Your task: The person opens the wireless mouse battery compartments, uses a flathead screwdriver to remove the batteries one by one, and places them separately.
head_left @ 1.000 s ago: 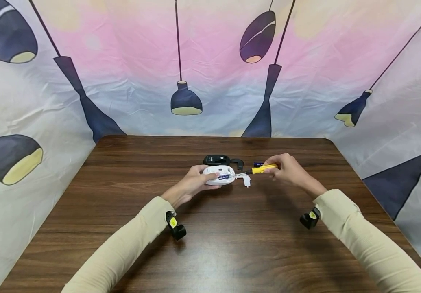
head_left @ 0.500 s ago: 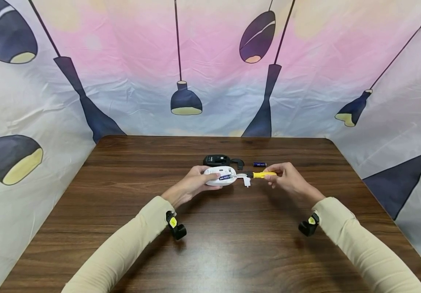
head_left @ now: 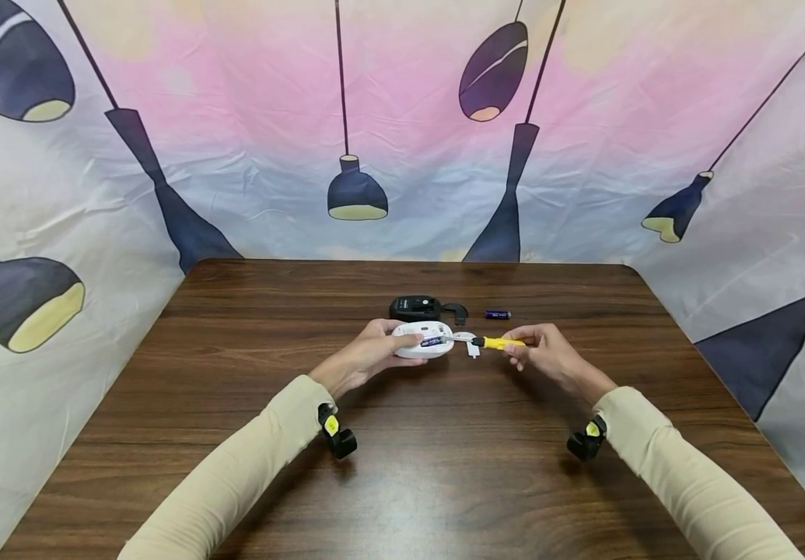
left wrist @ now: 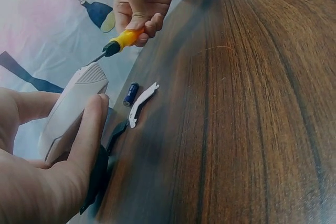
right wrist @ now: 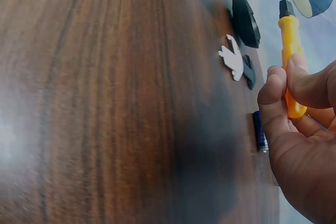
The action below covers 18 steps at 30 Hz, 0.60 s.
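Observation:
My left hand point(head_left: 367, 350) grips a white computer mouse point(head_left: 407, 351), underside up, above the table; the thumb lies over its edge near a blue battery point(head_left: 433, 341) in the open compartment. With thumb and fingers my right hand point(head_left: 549, 355) pinches the yellow handle of a screwdriver point(right wrist: 290, 40). Its metal shaft reaches to the right end of the mouse, by the battery; in the head view the tip's exact contact is too small to tell. A white battery cover point(left wrist: 140, 104) lies on the table below the shaft.
Behind the white mouse a black mouse point(head_left: 412, 306) lies underside up, with its black cover point(head_left: 455, 313) beside it. A second blue battery point(head_left: 497, 315) rests to the right of these. The wooden table point(head_left: 416, 467) ends at a patterned cloth backdrop point(head_left: 269, 155).
The right hand has come down towards me with the screwdriver, whose handle has tipped from slanting up to slightly down. The battery in the white mouse has shifted and tilted slightly.

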{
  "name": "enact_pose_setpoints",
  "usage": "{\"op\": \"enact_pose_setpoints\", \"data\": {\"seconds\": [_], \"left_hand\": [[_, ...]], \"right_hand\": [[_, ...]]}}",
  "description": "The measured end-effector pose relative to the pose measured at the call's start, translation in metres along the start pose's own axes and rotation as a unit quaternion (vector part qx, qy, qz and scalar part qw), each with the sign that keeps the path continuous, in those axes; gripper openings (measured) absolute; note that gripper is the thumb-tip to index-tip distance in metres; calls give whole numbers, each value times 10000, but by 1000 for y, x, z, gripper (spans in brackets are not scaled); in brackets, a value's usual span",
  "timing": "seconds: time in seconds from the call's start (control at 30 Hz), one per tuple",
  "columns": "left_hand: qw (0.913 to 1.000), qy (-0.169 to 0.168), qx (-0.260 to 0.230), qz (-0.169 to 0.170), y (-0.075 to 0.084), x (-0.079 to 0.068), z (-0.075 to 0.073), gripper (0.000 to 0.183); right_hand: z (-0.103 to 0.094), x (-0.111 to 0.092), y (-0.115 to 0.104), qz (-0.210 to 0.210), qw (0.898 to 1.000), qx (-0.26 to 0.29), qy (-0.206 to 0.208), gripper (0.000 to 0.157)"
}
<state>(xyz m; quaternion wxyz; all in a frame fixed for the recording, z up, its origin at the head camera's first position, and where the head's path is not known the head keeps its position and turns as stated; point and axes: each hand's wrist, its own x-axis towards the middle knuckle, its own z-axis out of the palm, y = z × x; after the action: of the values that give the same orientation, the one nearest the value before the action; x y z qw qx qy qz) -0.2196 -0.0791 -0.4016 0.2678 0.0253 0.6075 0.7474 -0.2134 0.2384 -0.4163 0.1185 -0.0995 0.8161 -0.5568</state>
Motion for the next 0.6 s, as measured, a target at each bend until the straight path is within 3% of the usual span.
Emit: {"op": "enact_pose_setpoints", "data": {"seconds": [0.37, 0.6], "left_hand": [[9999, -151, 21, -67, -2, -1, 0, 44], [9999, -95, 24, -77, -2, -1, 1, 43]], "right_hand": [[3, -3, 6, 130, 9989, 431, -137, 30], [0, -2, 2, 107, 9997, 152, -141, 28]]}}
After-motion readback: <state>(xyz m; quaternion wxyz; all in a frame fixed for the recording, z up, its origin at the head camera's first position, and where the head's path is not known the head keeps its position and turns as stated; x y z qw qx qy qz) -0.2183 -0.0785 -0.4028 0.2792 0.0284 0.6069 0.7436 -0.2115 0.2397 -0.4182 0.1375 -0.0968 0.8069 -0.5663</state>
